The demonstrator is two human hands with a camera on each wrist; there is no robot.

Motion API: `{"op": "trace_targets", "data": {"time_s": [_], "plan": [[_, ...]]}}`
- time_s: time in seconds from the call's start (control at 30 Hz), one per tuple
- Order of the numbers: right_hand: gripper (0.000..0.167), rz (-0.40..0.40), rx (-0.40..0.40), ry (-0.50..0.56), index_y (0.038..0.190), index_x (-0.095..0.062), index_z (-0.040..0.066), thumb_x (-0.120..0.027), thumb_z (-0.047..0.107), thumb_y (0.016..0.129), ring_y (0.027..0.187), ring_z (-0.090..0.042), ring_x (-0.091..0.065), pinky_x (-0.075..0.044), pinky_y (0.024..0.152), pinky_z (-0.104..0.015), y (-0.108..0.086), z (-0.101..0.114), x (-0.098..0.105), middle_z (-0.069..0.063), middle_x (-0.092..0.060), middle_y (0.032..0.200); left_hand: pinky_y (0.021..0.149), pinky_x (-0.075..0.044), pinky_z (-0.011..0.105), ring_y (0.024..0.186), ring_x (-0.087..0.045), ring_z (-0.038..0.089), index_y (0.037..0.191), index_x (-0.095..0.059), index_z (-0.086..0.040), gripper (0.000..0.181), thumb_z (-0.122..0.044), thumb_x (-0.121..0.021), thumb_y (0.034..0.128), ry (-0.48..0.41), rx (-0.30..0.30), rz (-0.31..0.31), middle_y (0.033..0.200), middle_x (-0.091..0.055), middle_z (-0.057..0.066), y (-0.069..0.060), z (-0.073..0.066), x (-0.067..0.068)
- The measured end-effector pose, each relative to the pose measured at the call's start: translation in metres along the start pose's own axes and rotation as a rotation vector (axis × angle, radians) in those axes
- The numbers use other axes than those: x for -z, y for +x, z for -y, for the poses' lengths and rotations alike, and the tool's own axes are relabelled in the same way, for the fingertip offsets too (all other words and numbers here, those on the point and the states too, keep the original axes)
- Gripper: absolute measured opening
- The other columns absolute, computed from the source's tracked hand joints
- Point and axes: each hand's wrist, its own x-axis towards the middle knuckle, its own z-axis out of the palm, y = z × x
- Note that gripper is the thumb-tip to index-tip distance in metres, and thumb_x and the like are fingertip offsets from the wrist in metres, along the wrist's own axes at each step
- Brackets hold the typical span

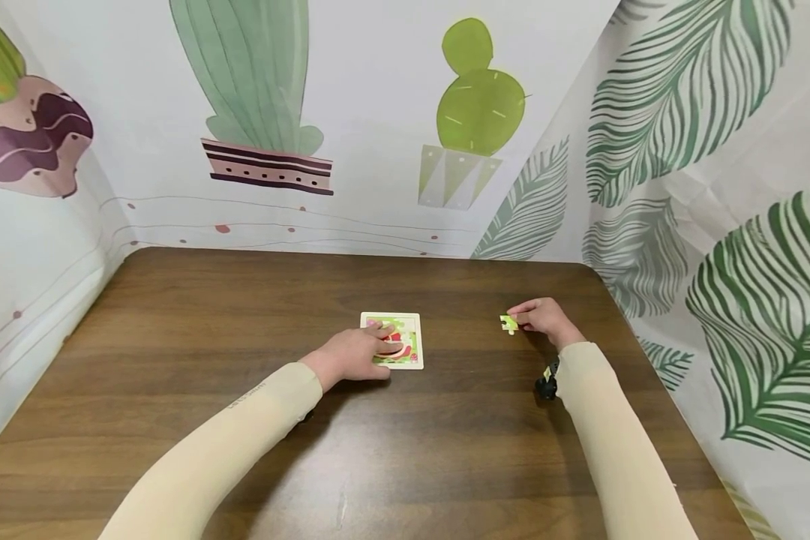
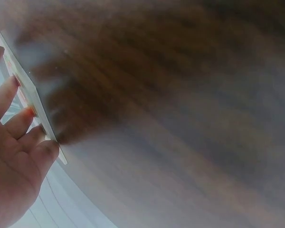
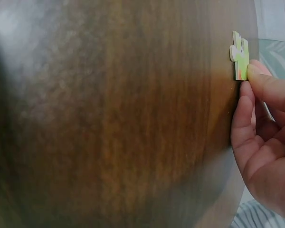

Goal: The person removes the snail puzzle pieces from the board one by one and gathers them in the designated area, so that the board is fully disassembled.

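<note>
A small square jigsaw puzzle (image 1: 415, 360) with a pale frame and a green, red and pink picture lies on the table. Over it my left hand (image 1: 354, 354) rests with fingers spread, covering part of the picture; in the left wrist view the fingertips touch the puzzle's edge and face. Off to the right, my right hand (image 1: 545, 319) pinches a green jigsaw piece (image 3: 241, 59) between thumb and fingers. In the right wrist view that piece is close to the table surface; whether it touches there I cannot tell.
The brown wooden table (image 1: 256, 300) spreads around both hands. A printed cloth with cacti and leaves (image 1: 378, 112) hangs behind and beside it. A small black device (image 1: 547, 384) sits beneath the right wrist.
</note>
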Motion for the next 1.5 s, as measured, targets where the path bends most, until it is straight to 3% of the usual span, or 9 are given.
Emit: {"op": "trace_targets", "data": {"time_s": [0.17, 0.4, 0.5, 0.77, 1.27, 1.5], "plan": [[0.034, -0.004, 0.002, -0.013, 0.127, -0.064, -0.015, -0.061, 0.005, 0.099, 0.074, 0.001, -0.061, -0.053, 0.071, -0.016, -0.001, 0.001, -0.001, 0.006, -0.074, 0.092, 0.113, -0.048, 0.046, 0.154, -0.038, 0.030, 0.146, -0.059, -0.026, 0.060, -0.034, -0.063, 0.0866, -0.001, 0.013, 0.006, 0.163, -0.044, 0.006, 0.000, 0.000, 0.000], [0.032, -0.026, -0.012, -0.072, 0.125, -0.067, -0.012, -0.060, 0.007, 0.100, 0.076, -0.002, -0.060, -0.052, 0.071, -0.017, 0.000, 0.001, -0.003, -0.021, -0.072, 0.118, 0.114, -0.047, 0.046, 0.155, -0.038, 0.029, 0.146, -0.059, -0.026, 0.060, -0.034, -0.063, 0.0866, -0.009, 0.019, 0.008, 0.163, -0.043, 0.005, 0.000, -0.001, 0.000], [0.031, -0.027, 0.001, -0.096, 0.124, -0.067, -0.012, -0.060, 0.007, 0.100, 0.077, -0.003, -0.060, -0.053, 0.071, -0.017, 0.001, 0.001, -0.004, -0.026, -0.069, 0.123, 0.113, -0.047, 0.046, 0.155, -0.038, 0.029, 0.146, -0.059, -0.026, 0.060, -0.033, -0.063, 0.0867, -0.011, 0.016, 0.006, 0.163, -0.044, 0.006, -0.001, -0.001, 0.001], [0.030, -0.028, 0.009, -0.095, 0.122, -0.068, -0.013, -0.061, 0.007, 0.100, 0.076, -0.003, -0.061, -0.053, 0.070, -0.018, -0.001, 0.001, -0.003, -0.024, -0.071, 0.117, 0.113, -0.047, 0.048, 0.155, -0.038, 0.030, 0.145, -0.061, -0.024, 0.058, -0.033, -0.062, 0.0869, -0.006, 0.005, -0.003, 0.163, -0.043, 0.005, 0.000, -0.002, -0.001], [0.036, -0.002, 0.010, -0.028, 0.132, -0.060, -0.012, -0.058, 0.009, 0.102, 0.085, -0.003, -0.060, -0.053, 0.076, -0.018, -0.005, 0.004, 0.001, -0.024, -0.065, 0.127, 0.113, -0.047, 0.047, 0.156, -0.036, 0.029, 0.147, -0.058, -0.025, 0.061, -0.032, -0.063, 0.0865, -0.008, 0.012, -0.012, 0.165, -0.042, 0.005, -0.003, 0.001, -0.003], [0.042, -0.104, 0.049, 0.021, 0.136, -0.057, -0.008, -0.056, 0.020, 0.105, 0.104, -0.020, -0.061, -0.053, 0.081, -0.021, -0.009, 0.018, -0.012, -0.022, -0.063, 0.129, 0.109, -0.050, 0.051, 0.156, -0.036, 0.031, 0.147, -0.058, -0.025, 0.060, -0.030, -0.063, 0.0876, -0.022, 0.003, -0.028, 0.166, -0.040, 0.006, -0.004, 0.000, -0.006]]}}
